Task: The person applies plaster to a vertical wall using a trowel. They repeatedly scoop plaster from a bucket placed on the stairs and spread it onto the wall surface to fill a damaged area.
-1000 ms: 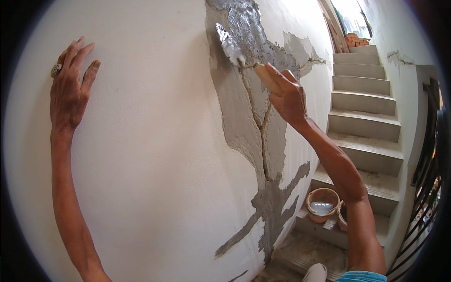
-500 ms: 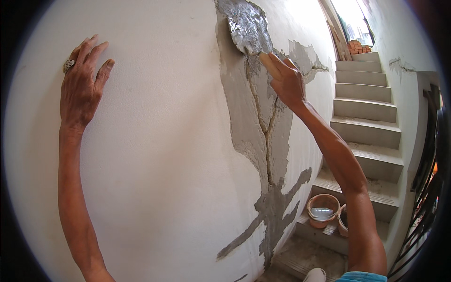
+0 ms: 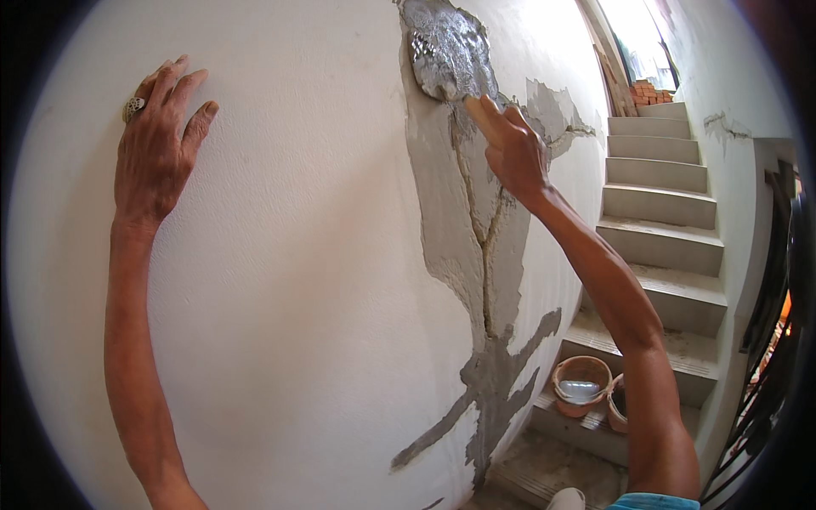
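Observation:
My right hand grips the pale wooden handle of a trowel. Its shiny blade, smeared with wet grey stuff, is up against the top of a grey patch on the white wall. Below the blade, a branching crack runs down through the bared grey. Over to the left, my left hand rests on the plain white wall, fingers stretched out, a patterned ring on one of them. Nothing is held in it.
A bucket with a whitish thing inside stands on a stair at the lower right; a second bucket is partly behind my arm. Concrete stairs climb to bricks. Dark metal railing lines the right side.
The view has shifted slightly. The trowel blade has tilted a little and stays on the upper grey patch in my right hand. My left hand remains spread on the wall.

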Demonstrator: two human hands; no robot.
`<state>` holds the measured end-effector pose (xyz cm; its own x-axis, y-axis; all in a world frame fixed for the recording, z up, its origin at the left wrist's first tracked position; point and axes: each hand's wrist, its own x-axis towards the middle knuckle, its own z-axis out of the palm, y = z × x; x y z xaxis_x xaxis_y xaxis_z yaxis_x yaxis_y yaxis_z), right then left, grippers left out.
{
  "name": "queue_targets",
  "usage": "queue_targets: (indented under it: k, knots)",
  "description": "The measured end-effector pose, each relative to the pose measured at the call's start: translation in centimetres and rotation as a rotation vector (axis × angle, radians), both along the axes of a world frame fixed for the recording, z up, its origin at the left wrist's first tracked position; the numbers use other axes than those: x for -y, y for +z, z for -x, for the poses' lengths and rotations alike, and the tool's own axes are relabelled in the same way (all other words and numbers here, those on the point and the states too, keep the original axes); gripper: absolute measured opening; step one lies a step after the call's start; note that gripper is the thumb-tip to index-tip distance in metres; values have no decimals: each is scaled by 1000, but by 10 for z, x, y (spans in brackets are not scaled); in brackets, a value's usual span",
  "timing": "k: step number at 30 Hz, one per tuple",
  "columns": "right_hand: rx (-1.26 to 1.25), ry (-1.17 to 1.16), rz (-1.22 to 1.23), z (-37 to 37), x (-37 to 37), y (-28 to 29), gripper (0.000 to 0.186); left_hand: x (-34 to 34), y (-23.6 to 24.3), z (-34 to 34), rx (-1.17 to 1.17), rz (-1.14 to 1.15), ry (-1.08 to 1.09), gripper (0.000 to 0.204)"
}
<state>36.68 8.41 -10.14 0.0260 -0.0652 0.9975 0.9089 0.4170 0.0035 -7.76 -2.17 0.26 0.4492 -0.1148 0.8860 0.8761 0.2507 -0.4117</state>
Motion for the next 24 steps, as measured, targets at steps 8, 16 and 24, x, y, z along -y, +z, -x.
queue_targets:
  k: [8,16,24]
  knots:
    - [-73,4,-27,-20,4,32,71,-7,-5,-8,37,33,-82,46]
    - [57,-51,-48,-1,-1,30,71,-5,0,-6,1,9,-34,47]
    - [-39,-26,31,-24,9,21,67,0,-2,-5,11,-9,-25,43]
